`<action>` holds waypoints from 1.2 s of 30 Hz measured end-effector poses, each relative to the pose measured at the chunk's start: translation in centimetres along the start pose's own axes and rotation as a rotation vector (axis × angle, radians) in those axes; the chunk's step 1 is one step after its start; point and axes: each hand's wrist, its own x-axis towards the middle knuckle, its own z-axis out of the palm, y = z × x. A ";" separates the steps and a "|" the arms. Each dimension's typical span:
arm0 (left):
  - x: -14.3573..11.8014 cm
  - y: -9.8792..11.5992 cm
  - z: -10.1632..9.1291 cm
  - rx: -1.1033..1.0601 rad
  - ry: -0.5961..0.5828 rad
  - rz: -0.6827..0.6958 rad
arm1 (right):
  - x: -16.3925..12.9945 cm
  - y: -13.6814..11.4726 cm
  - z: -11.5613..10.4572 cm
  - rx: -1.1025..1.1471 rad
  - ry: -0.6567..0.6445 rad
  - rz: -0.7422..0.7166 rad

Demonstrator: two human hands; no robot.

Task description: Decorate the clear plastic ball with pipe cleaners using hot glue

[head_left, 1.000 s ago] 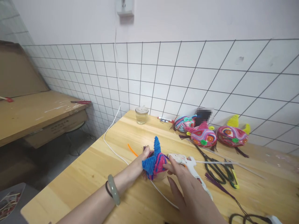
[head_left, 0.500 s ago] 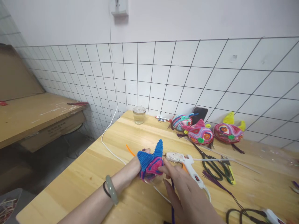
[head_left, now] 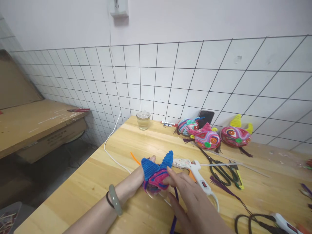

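The left hand (head_left: 140, 174) gripped the blue-eared pipe-cleaner figure (head_left: 156, 172) at the table's (head_left: 97, 175) centre; since a second earlier it had turned ears-up, while the right hand (head_left: 188, 198), at four o'clock, pinched its pink side, suggesting shaping continued

A wooden table (head_left: 102, 182) carries a jar (head_left: 143, 120) at its far edge. Three ornaments (head_left: 207, 138) lie far right. A glue gun (head_left: 197, 172), scissors (head_left: 223, 170) and white cord (head_left: 114, 159) lie nearer.
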 end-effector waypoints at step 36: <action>-0.5 0.4 0.6 -0.108 -0.078 -0.130 | -0.2 0.7 0.4 0.192 0.150 0.051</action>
